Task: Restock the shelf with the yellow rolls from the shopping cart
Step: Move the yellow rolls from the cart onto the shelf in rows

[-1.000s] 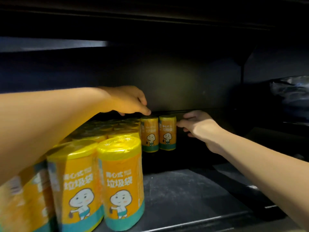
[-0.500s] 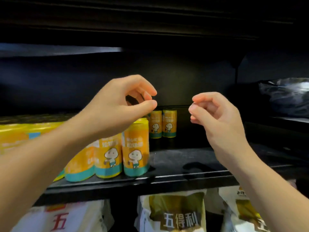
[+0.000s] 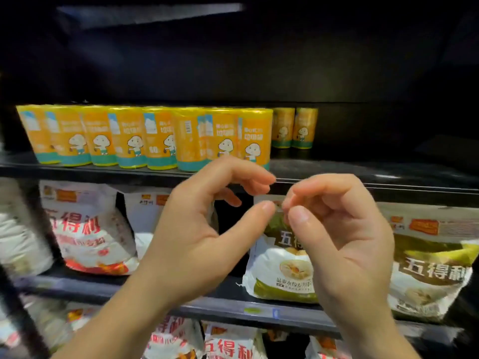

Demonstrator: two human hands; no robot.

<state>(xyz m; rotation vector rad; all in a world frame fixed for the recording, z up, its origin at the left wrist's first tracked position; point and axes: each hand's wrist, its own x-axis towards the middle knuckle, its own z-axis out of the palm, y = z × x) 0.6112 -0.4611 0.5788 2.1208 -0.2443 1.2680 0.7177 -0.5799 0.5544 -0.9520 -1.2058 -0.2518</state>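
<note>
Now that the fingers [image 3: 248, 216] of the left hand [image 3: 197, 239] and right hand [image 3: 347, 250] have come away from the shelf [image 3: 363, 177], loosely curled and empty, the yellow rolls [image 3: 155, 138] stand along its left, so fetching more looks next.

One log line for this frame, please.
left hand: empty, loosely curled | right hand: empty, loosely curled | yellow rolls: upright on shelf
</note>
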